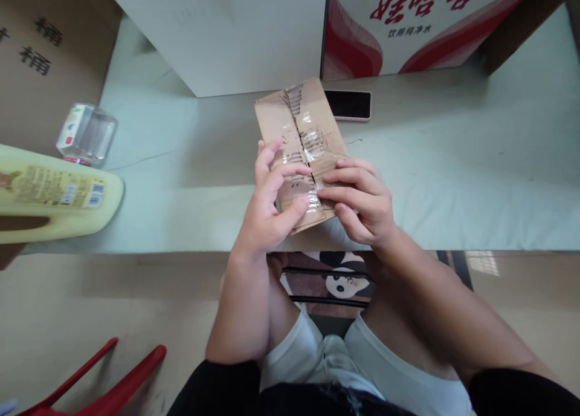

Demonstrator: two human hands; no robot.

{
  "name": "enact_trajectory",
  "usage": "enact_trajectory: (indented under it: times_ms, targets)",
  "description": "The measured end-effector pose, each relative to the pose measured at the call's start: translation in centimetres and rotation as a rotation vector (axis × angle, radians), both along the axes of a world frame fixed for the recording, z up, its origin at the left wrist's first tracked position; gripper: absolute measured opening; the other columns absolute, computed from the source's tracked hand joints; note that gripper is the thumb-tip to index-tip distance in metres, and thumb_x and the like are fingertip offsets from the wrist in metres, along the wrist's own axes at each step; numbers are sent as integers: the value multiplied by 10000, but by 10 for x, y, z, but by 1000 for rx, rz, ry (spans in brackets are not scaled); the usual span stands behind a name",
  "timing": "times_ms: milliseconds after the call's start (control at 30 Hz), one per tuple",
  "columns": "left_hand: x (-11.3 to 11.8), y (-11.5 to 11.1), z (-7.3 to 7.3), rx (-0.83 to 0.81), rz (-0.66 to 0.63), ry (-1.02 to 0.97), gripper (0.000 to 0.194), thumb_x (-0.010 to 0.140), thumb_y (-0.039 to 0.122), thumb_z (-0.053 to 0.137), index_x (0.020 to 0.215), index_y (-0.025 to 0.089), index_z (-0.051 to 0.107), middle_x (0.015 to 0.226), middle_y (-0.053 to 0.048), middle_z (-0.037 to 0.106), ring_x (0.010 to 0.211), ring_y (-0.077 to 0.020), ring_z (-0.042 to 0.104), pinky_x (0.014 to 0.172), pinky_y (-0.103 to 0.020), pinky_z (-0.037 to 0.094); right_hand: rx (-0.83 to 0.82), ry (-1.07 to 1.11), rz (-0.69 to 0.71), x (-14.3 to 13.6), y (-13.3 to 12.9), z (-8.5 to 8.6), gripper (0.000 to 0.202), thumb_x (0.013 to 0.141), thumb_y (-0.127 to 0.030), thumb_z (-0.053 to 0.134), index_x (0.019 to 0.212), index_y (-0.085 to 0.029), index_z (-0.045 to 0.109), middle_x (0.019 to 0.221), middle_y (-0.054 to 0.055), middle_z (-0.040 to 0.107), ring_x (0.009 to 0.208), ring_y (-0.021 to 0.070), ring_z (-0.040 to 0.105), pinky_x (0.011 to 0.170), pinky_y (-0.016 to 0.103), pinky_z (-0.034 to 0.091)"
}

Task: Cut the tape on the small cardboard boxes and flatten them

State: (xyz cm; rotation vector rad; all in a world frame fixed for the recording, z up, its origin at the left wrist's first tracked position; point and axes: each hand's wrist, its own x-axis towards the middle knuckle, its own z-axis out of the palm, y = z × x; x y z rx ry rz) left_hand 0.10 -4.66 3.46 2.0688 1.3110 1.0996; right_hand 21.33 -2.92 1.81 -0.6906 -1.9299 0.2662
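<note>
A small brown cardboard box (326,126), with clear tape along its middle seam, rests tilted near the front edge of the table. My left hand (272,204) lies on its lower left part, fingers apart, with the index finger and thumb near the seam. My right hand (362,201) touches the lower right side, its fingertips on the cardboard by the tape and its fingers bent. Just behind the box, partly covered by it, lies a dark-screened phone (351,105).
The pale green cloth (435,162) covers the table. Behind stand a white box (254,35) and a red-and-white carton (408,35). At the left are a clear bottle (90,135), a yellow jug (58,195) and a large brown carton (54,89). Red legs (127,380) show below.
</note>
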Motion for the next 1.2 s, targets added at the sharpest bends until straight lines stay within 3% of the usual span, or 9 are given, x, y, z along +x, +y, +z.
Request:
enact_trajectory:
  times_ms: [133,300,433,567,733,867,1000,1100,1200]
  targets:
    - [0,1,-1,12,13,18,329,941,509,581,1199,307,602,1641,-81,332,1601,-358,160,1269,-668,179,-56,-39,-30,1,1,-2,289,936,-350,496,983,-305,777,1036,53,736,1079,270,650,1013,516,538]
    - [-1,3,-1,29,3,25,379,939,579,546,1178,298,630,1578,-82,405,1578,-341,243,1287,-619,190,-143,26,6,4,-4,3,398,984,-450,392,1065,-293,749,1113,66,710,1174,292,629,1074,535,497]
    - [-2,5,1,16,-9,26,407,939,599,534,1186,294,640,1537,-95,443,1526,-330,355,1290,-588,220,-276,131,-210,18,-8,10,343,990,-441,407,1038,-260,694,1068,87,684,1063,268,651,958,472,531]
    - [-1,4,0,36,-7,22,419,944,618,501,1194,310,637,1534,-80,450,1507,-324,385,1282,-586,257,-592,-201,-415,35,-8,6,233,917,-356,503,989,-230,685,781,42,628,703,197,584,666,359,474]
    - [4,4,-6,75,52,-27,493,928,677,474,1227,318,632,1620,-62,328,1549,-350,301,1270,-585,286,-830,-707,-456,47,-8,-3,307,899,-393,521,1084,-221,696,844,78,665,688,213,572,546,311,314]
    - [5,4,-4,112,47,-48,537,897,702,516,1265,325,615,1652,-59,263,1571,-400,225,1274,-630,237,-892,-828,-529,49,-6,-1,268,878,-392,551,1049,-234,683,792,78,674,654,228,558,514,306,257]
    - [4,0,4,92,-37,22,673,749,747,687,1290,357,592,1675,-49,221,1590,-430,130,1274,-663,199,-947,-617,-523,49,-2,0,245,823,-300,595,1040,-227,681,702,27,639,605,192,545,541,309,331]
    - [5,-2,5,39,-100,62,713,684,712,776,1275,356,599,1680,-49,212,1587,-428,148,1268,-663,225,-960,-203,-431,49,-3,-2,287,844,-312,582,1096,-230,692,729,3,639,595,161,561,587,318,439]
    - [8,-1,3,30,-79,53,657,703,690,777,1239,345,618,1656,-61,257,1576,-415,194,1265,-642,258,-900,198,-305,52,-7,0,316,871,-330,550,1149,-272,687,724,-5,630,567,156,554,554,324,460]
